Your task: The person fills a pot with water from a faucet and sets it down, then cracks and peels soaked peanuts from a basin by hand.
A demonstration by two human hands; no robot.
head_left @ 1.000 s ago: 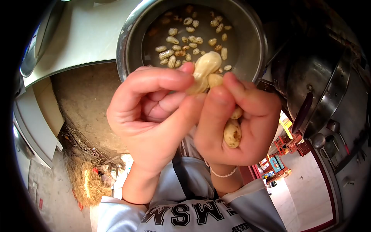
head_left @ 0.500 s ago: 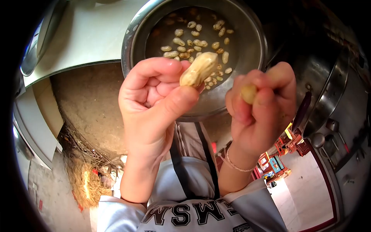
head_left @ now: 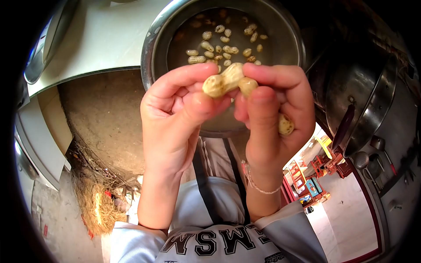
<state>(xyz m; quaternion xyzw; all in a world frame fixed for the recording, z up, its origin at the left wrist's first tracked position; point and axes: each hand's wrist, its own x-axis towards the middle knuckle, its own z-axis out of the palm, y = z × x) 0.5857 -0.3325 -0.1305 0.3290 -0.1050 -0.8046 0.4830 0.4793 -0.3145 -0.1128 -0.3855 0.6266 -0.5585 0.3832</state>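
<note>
My left hand [head_left: 175, 98] pinches a pale, wet unshelled peanut [head_left: 223, 82] between thumb and fingertips. Close against it, my right hand [head_left: 280, 105] has a small roundish peanut [head_left: 248, 86] at its thumb and fingers. A second, brown-spotted peanut [head_left: 286, 124] is tucked against the right palm, under the curled fingers. The right index fingertip meets the far end of the left hand's peanut. Both hands are over the near side of a metal basin [head_left: 153, 37], where several peanuts [head_left: 231, 49] lie in cloudy water.
A pale counter [head_left: 101, 37] borders the basin on the left. Straw [head_left: 100, 206] and twigs lie on the floor at lower left. Large dark metal pans [head_left: 355, 101] stand at right, with a ladle [head_left: 361, 159] and other utensils below them.
My right hand has moved left and up to meet the peanut in my left hand. A spotted peanut now shows in the right palm. The left hand has shifted slightly right.
</note>
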